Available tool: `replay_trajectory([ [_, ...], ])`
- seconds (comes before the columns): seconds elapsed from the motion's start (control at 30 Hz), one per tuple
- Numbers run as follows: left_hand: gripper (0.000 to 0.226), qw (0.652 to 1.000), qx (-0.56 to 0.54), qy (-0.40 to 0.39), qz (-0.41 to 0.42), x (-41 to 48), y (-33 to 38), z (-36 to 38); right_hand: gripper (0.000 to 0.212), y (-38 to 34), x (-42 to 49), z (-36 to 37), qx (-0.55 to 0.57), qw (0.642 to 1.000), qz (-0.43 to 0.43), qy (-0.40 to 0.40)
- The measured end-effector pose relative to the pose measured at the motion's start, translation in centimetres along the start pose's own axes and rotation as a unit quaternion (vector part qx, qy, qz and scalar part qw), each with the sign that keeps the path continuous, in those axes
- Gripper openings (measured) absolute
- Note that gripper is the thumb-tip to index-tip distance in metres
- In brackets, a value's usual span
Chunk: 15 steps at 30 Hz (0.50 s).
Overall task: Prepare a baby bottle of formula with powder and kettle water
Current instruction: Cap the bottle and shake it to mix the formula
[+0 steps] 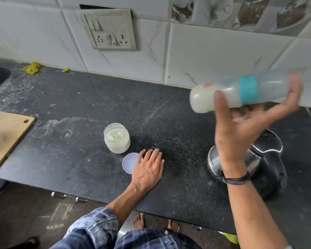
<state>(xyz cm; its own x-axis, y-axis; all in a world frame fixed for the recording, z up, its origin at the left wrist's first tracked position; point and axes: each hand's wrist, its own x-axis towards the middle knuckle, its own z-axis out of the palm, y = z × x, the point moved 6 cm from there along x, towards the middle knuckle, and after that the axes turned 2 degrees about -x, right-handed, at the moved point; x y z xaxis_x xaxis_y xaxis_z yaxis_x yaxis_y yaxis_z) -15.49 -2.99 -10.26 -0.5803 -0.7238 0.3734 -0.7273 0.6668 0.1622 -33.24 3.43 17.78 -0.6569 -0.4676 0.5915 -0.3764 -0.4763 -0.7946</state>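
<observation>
Above counter point(83, 108), bottle point(241, 93) in right hand point(239, 135)

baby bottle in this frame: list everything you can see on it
The baby bottle looks like translucent plastic, milky white inside, with a teal band and a small orange mark near its rounded end, at picture left. Motion blur hides finer detail. It lies nearly horizontal in the air above the countertop, its other end slightly higher. Only the right hand touches it: thumb across the front, fingers behind the higher end.

One baby bottle point(241, 92), one powder jar point(117, 139), one lid point(128, 163), one kettle point(266, 164), one cutting board point(5, 135), two hands point(148, 166) point(239, 132).
</observation>
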Motion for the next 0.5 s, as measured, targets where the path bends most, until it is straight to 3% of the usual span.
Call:
replay_trajectory([
  [0.1, 0.033, 1.0, 0.0, -0.003, 0.002, 0.1, 0.0, -0.2, 0.091, 1.8, -1.1, 1.1, -0.079, 0.991, 0.044, -0.103],
  [0.27, 0.034, 1.0, 0.003, -0.006, -0.005, 0.2, 0.0, -0.2, 0.092, 0.2, -1.4, 0.2, 0.01, 1.0, 0.009, 0.0],
  [0.4, 0.034, 1.0, -0.001, 0.0, 0.001, 0.0, 0.1, -0.4, 0.089, 2.4, -2.0, 1.8, -0.106, 0.985, 0.055, -0.128],
  [0.5, 0.033, 1.0, 0.002, 0.009, -0.005, 0.2, 0.1, -0.4, 0.092, 1.0, -1.8, 0.5, -0.007, 0.999, 0.04, -0.033],
])
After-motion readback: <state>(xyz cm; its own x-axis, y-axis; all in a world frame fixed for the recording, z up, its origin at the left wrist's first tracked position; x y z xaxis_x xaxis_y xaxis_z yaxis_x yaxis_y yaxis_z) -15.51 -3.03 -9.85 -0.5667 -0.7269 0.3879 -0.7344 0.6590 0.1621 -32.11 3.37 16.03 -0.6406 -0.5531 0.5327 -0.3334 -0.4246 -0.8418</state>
